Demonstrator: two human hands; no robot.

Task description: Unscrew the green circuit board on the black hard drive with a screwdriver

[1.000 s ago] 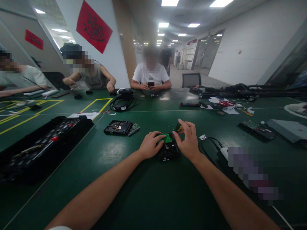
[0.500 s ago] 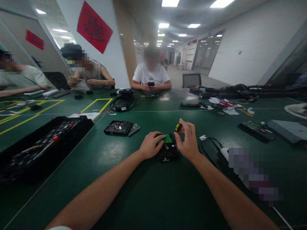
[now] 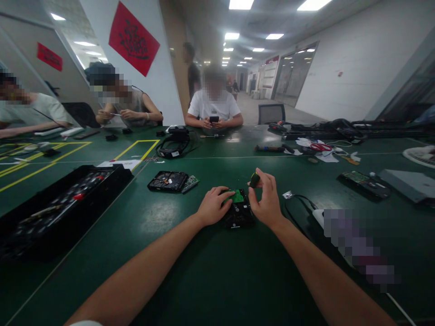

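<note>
A black hard drive (image 3: pixel 239 216) with a green circuit board (image 3: pixel 239 195) lies flat on the table in front of me. My left hand (image 3: pixel 215 206) holds it from the left, fingers over the board and thumb near its middle. At the drive's far right corner, my right hand (image 3: pixel 266 199) is closed on the handle of a black and yellow screwdriver (image 3: pixel 253 180), which tilts above the drive. The screwdriver's tip is too small to make out. Left of the drive lies an opened drive (image 3: pixel 168 180) with a loose circuit board (image 3: pixel 190 183) against it.
A long black bin (image 3: pixel 68 203) of parts stands at the left. At right are a power strip (image 3: pixel 319 216) with a cable, another board-bearing device (image 3: pixel 363 184) and a grey box (image 3: pixel 408 184). Across the green table (image 3: pixel 217 280) a person (image 3: pixel 214 106) holds a phone.
The screwdriver handle has turned in my right fingers, showing less yellow. My left hand and the drive stay put. Another person has appeared standing in the background.
</note>
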